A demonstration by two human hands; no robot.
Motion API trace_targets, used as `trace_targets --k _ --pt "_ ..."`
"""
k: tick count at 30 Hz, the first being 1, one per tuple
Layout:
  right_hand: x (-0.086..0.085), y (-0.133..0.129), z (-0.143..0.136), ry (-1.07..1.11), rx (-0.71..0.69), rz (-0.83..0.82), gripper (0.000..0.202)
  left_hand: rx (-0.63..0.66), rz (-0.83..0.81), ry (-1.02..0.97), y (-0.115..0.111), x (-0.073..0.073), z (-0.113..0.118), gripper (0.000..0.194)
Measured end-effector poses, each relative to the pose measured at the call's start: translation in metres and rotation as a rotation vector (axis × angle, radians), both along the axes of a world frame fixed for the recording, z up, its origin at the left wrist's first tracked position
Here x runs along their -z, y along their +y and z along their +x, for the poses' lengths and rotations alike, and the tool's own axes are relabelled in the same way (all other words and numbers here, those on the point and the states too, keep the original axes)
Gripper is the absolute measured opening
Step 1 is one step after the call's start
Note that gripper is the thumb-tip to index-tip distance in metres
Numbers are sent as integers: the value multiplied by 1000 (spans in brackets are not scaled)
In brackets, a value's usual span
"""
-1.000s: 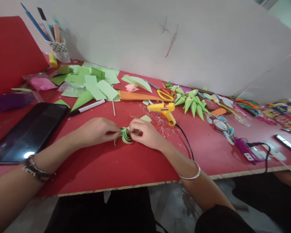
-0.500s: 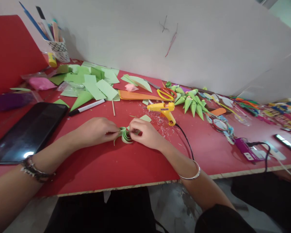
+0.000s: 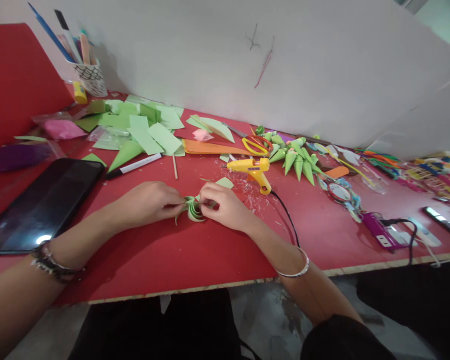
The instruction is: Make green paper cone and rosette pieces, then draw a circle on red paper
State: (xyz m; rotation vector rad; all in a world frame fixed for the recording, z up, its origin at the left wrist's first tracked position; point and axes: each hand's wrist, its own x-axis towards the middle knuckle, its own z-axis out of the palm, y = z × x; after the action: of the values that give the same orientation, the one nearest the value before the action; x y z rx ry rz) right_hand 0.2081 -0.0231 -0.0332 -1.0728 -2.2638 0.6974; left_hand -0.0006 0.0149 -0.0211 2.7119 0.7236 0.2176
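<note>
Red tabletop (image 3: 195,260) extends beneath both hands, backed by a pale wall (image 3: 180,55). Head view: the left hand (image 3: 150,202) is palm down, thumb and forefinger brought together, pinching the left edge of the curled green paper (image 3: 195,212). The right hand (image 3: 225,206) has its fingers bent, thumb and forefinger closed on the right edge of the same piece; exact fingertip contact is partly hidden. The curled green paper is located between the two hands, its strips arched toward the table's front edge. Beyond the right hand, up and to its right, lies a yellow glue gun (image 3: 250,168), nozzle pointing left. Beyond the left hand are a thin stick (image 3: 175,167) and a capped marker (image 3: 137,164). Left of the left hand lies a dark phone (image 3: 47,202).
</note>
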Motion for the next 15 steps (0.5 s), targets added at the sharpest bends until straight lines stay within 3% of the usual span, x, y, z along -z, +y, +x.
trace_targets --k 10,15 --pt "1 -1 0 29 32 -8 3 -29 12 41 -1 -1 0 32" --pt "-3 -3 0 143 98 31 10 -19 41 13 0 -5 -3 36"
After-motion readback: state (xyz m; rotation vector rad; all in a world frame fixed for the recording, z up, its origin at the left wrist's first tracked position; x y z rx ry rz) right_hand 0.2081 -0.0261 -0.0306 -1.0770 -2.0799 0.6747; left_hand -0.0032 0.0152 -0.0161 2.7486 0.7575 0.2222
